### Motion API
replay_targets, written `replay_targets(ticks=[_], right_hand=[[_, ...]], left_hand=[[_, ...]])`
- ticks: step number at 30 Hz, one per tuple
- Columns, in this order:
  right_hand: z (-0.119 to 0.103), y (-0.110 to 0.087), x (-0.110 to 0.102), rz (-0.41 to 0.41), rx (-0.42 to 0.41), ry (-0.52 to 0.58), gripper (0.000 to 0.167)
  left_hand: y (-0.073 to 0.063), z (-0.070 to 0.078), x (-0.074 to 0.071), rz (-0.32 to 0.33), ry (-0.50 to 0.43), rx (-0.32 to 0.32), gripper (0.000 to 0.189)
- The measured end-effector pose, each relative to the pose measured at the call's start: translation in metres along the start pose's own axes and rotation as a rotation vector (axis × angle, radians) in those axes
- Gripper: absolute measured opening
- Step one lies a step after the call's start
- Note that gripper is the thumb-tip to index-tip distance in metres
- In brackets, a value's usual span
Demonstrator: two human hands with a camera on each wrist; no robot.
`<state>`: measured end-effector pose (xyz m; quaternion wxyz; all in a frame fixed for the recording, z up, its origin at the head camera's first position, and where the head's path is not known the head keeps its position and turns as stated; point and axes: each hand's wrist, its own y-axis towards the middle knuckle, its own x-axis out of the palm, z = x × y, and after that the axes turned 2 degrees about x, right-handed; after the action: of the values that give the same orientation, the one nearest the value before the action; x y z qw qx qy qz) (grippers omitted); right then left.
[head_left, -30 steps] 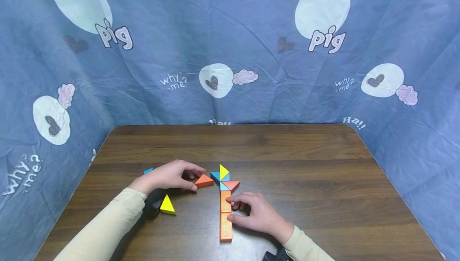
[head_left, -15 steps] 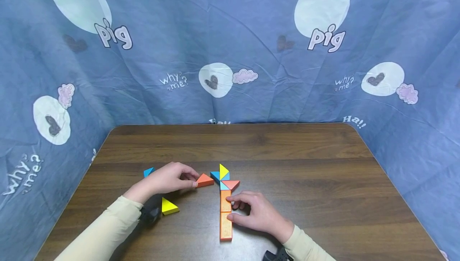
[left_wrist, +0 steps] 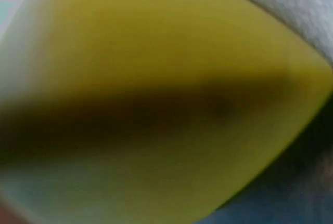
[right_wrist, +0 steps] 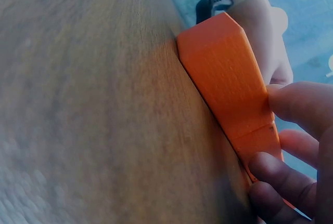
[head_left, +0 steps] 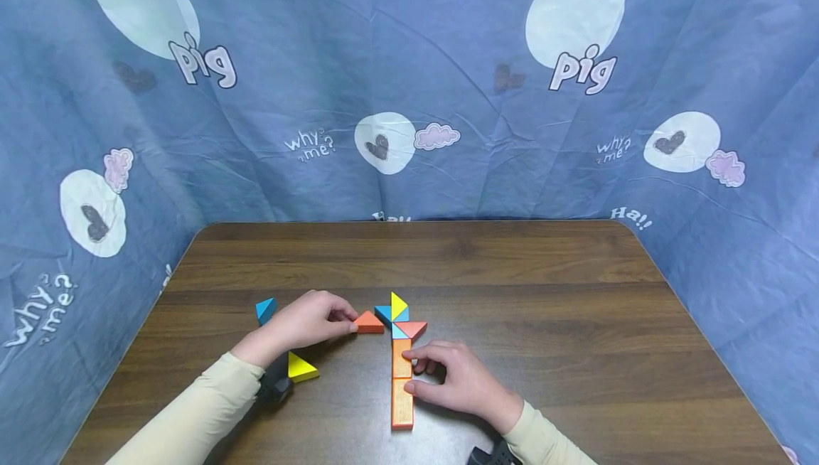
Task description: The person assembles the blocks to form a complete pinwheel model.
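My left hand (head_left: 315, 319) pinches the left corner of a red triangular block (head_left: 369, 323) between thumb and fingers. The block lies on the table, slightly left of a joined figure. That figure has two orange rectangular blocks (head_left: 402, 383) in a column, topped by a yellow triangle (head_left: 398, 307), blue triangles (head_left: 382, 313) and a red-pink triangle (head_left: 412, 329). From the right side, my right hand (head_left: 457, 383) rests its thumb on the nearer orange block and a finger on the farther one. In the right wrist view, fingertips touch the orange blocks (right_wrist: 226, 78) without wrapping round them.
A loose yellow triangular block (head_left: 301, 367) lies by the left wrist strap (head_left: 274, 383). Blurred yellow (left_wrist: 156, 37) fills the left wrist view. Beyond the left hand is a loose blue block (head_left: 265, 310). A printed blue cloth (head_left: 448, 95) surrounds the wooden table (head_left: 544, 308).
The left hand has closed its thumb and fingers on the red triangle, which has turned and slid slightly right. The loose yellow block has turned beside the left wrist. The right hand stays still.
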<state>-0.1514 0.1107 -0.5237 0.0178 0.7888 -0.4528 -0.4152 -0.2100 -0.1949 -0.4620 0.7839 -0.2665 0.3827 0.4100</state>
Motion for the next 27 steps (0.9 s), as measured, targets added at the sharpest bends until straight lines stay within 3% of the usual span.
replay_targets(ticks=[8, 27], right_hand=[[-0.0004, 0.0004, -0.0011, -0.007, 0.013, 0.007, 0.036], [0.0, 0.0005, -0.0008, -0.015, 0.014, 0.027, 0.036]], left_hand=[[0.0027, 0.0059, 0.0031, 0.048, 0.028, -0.034, 0.008], [0.0078, 0.0073, 0.0079, 0.058, 0.006, -0.033, 0.004]])
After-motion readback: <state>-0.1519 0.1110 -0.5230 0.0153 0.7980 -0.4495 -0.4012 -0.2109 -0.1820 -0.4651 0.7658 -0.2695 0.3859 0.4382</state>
